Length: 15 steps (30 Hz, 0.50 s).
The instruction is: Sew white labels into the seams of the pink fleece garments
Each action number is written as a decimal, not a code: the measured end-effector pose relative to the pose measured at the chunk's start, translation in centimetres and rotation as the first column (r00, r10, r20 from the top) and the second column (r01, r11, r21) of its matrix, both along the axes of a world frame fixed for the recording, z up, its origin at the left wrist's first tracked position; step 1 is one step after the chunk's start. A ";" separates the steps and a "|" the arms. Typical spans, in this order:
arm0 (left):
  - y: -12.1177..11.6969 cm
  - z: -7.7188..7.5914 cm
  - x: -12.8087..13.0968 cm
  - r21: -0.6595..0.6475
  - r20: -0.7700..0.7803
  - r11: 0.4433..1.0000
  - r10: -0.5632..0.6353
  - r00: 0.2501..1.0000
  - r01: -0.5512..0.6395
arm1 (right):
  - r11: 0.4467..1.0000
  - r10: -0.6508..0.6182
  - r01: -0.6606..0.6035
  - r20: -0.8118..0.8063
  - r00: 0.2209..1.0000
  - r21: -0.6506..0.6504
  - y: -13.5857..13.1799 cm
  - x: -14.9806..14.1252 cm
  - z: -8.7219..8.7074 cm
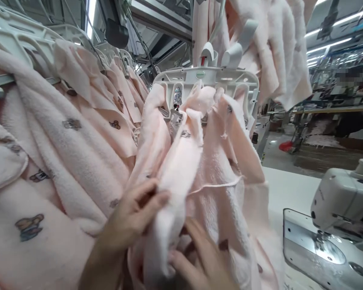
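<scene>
Pale pink fleecy fabric pieces (218, 161) with small printed bears hang from a white plastic clip hanger (230, 74) in front of me. My left hand (133, 217) pinches the edge of a long pink fabric strip (181, 161) between thumb and fingers. Lower and to the right, my right hand (204, 257) has its thumb on the lower part of that strip and its fingers curled behind the cloth. The right fingertips are partly hidden by folds. The strip runs from the hanger's clips down between both hands.
More pink printed pieces (57, 149) hang on hangers at left. Others (275, 44) hang at upper right. A white sewing machine (345, 201) stands on a white table (293, 183) to the right. Farther back are workbenches and a red item (286, 146) on the floor.
</scene>
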<state>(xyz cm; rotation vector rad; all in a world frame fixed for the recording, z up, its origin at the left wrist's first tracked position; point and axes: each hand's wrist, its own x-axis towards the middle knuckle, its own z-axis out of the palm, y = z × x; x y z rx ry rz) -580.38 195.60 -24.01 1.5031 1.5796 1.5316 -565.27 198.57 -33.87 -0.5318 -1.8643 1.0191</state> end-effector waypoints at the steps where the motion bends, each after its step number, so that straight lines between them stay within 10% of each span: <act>1: 0.1 -0.3 0.2 -0.036 0.001 0.998 -0.058 0.998 0.058 | 1.000 0.025 -0.025 -0.011 1.000 -0.003 -0.1 -0.5 0.2; 8: 2.5 -2.6 -1.5 -0.027 0.245 0.980 -0.185 0.952 0.197 | 0.900 -0.307 0.308 0.052 0.950 -0.310 -0.1 5.3 0.1; 10: 2.4 -4.4 0.4 -0.198 0.092 0.935 -0.282 0.955 0.295 | 0.826 -0.364 0.387 0.138 0.921 -0.410 -0.1 6.2 0.4; 15: 1.8 -7.1 3.2 -0.208 -0.357 0.964 -0.233 0.905 0.166 | 0.888 -0.240 0.233 0.033 0.970 -0.397 0.3 6.1 0.7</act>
